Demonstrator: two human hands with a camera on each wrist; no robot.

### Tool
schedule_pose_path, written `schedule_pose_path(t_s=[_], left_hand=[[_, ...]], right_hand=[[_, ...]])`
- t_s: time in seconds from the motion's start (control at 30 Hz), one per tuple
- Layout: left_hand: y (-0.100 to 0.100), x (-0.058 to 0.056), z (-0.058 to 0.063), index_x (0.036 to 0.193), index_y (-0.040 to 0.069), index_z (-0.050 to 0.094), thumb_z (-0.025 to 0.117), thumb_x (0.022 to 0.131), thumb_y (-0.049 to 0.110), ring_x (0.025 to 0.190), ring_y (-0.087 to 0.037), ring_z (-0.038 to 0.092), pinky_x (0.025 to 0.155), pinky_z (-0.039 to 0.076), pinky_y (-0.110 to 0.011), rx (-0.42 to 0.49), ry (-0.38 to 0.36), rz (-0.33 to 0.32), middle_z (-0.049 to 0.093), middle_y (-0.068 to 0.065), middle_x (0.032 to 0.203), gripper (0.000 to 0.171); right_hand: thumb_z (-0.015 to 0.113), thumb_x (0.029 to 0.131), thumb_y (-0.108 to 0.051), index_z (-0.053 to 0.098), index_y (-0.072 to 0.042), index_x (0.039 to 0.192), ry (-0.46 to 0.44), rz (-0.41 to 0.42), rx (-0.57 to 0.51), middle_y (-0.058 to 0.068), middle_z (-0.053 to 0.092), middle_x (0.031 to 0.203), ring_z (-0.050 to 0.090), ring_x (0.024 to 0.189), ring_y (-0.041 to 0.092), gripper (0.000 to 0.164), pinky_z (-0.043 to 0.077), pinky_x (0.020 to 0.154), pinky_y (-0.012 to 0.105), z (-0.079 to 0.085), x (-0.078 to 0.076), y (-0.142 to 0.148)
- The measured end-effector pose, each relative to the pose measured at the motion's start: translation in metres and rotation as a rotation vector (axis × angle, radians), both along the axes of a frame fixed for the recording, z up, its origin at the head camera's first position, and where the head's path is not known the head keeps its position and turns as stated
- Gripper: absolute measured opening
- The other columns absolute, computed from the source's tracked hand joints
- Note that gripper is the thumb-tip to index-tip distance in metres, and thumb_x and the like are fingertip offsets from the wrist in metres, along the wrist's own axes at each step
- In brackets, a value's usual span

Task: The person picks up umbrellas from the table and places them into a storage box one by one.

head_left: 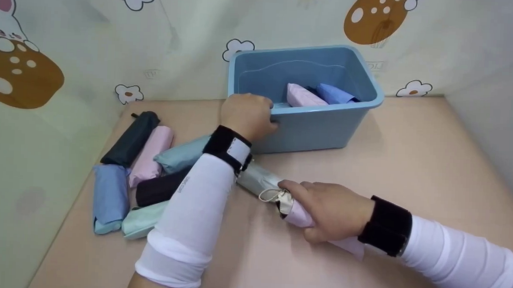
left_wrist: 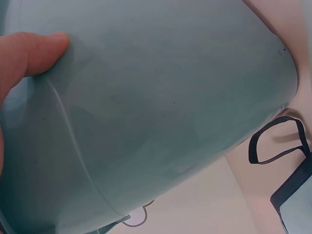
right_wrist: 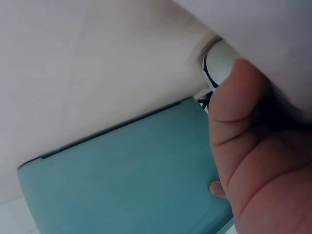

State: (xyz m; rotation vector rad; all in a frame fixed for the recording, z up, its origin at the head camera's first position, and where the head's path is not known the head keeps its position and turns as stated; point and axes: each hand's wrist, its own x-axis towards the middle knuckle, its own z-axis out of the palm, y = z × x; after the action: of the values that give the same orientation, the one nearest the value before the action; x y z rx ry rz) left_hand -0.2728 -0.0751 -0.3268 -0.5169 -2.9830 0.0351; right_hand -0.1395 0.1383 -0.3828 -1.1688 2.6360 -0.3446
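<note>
Left hand (head_left: 248,114) grips the far blue bin's (head_left: 313,131) rim; right hand (head_left: 336,211) clasps a pink umbrella (head_left: 298,215), likely light, soft-skinned, best held mid-length.

A peach counter (head_left: 432,177) is filling the lower frame before us, and a blue bin (head_left: 313,131) is standing on it, right of upper centre. At left we are seeing a dark green umbrella (head_left: 131,138), pink umbrella (head_left: 153,154), blue umbrella (head_left: 110,194), teal umbrella (head_left: 182,153), black umbrella (head_left: 157,190) and mint umbrella (head_left: 145,219) lying close together, all folded. Near centre a silvery umbrella (head_left: 258,178) is lying partly hidden.
</note>
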Motion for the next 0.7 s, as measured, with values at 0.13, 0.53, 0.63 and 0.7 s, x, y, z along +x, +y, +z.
schedule_pose_path(t_s=[0.13, 0.53, 0.63, 0.7], left_hand=[[-0.001, 0.000, -0.001, 0.092, 0.016, 0.074, 0.072, 0.091, 0.045, 0.082, -0.023, 0.070, 0.074, 0.057, -0.045, 0.004, 0.026, -0.010, 0.076, -0.002, 0.087, 0.029], [-0.001, 0.000, -0.002, 0.087, 0.015, 0.072, 0.073, 0.090, 0.042, 0.078, -0.023, 0.069, 0.071, 0.056, -0.044, 0.017, 0.047, -0.023, 0.075, -0.002, 0.085, 0.028], [-0.001, 0.000, -0.001, 0.087, 0.016, 0.072, 0.072, 0.091, 0.044, 0.078, -0.023, 0.068, 0.071, 0.056, -0.044, 0.008, 0.033, -0.019, 0.074, -0.001, 0.084, 0.028], [-0.001, -0.001, -0.001, 0.088, 0.016, 0.072, 0.073, 0.091, 0.045, 0.079, -0.023, 0.069, 0.072, 0.056, -0.044, -0.001, 0.029, -0.017, 0.074, -0.001, 0.085, 0.029]], right_hand=[[0.080, 0.078, -0.028, 0.035, -0.013, 0.154, 0.005, -0.016, -0.050, 0.001, 0.068, 0.113, 0.063, 0.097, 0.014, 0.089, 0.055, 0.095, 0.041, 0.009, -0.003, 0.002], [0.079, 0.083, -0.029, 0.042, -0.014, 0.146, 0.120, -0.053, -0.206, -0.004, 0.065, 0.112, 0.063, 0.100, 0.012, 0.075, 0.055, 0.093, 0.039, 0.032, -0.010, 0.006], [0.081, 0.083, -0.027, 0.042, -0.012, 0.145, 0.147, -0.060, -0.277, -0.003, 0.064, 0.112, 0.064, 0.101, 0.012, 0.074, 0.056, 0.094, 0.038, 0.037, -0.014, 0.007], [0.082, 0.084, -0.027, 0.041, -0.011, 0.144, 0.163, -0.068, -0.321, -0.002, 0.065, 0.112, 0.064, 0.101, 0.012, 0.074, 0.056, 0.094, 0.039, 0.041, -0.015, 0.008]])
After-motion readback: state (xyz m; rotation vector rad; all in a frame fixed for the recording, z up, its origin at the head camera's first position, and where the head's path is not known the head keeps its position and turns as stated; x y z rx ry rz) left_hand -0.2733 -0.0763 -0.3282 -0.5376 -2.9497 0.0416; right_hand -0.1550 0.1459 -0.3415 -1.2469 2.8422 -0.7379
